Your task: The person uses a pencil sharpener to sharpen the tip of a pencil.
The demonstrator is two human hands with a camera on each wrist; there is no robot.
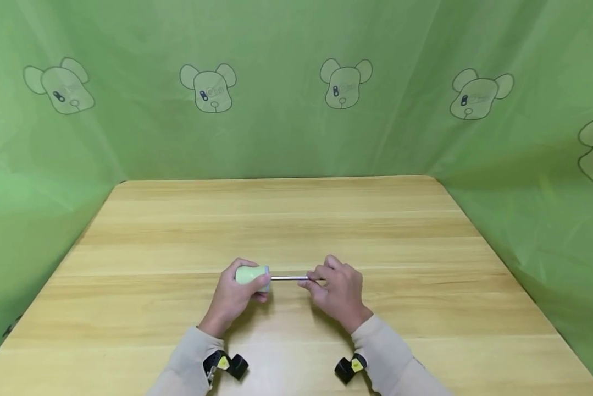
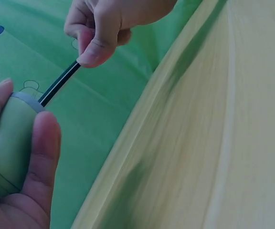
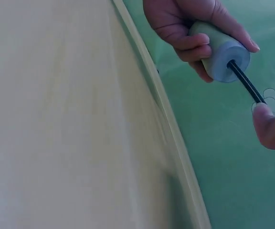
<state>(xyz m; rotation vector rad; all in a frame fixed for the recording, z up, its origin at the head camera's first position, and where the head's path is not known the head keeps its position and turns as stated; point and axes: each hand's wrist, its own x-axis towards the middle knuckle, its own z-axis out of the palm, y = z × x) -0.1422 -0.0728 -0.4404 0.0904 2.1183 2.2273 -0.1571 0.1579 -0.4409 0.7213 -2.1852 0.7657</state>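
Note:
My left hand (image 1: pixel 233 294) grips a light green, barrel-shaped pencil sharpener (image 1: pixel 249 274) with a grey end face. Into the hole in that end (image 3: pixel 230 62) runs a thin dark pencil (image 1: pixel 288 278), held roughly level between the two hands. Thumb and fingers of my right hand (image 1: pixel 339 289) pinch the pencil's other end, away from the sharpener. In the left wrist view the sharpener (image 2: pixel 13 143) lies in the palm, with the pencil (image 2: pixel 59 83) reaching up to the right hand (image 2: pixel 104 28). The pencil's tip is hidden inside the sharpener.
Both hands are above a wood-grain table (image 1: pixel 296 220). A green curtain (image 1: pixel 276 137) printed with bear heads surrounds its back and sides. Black wrist cameras are strapped on the left sleeve (image 1: pixel 189 357) and the right sleeve (image 1: pixel 395 357).

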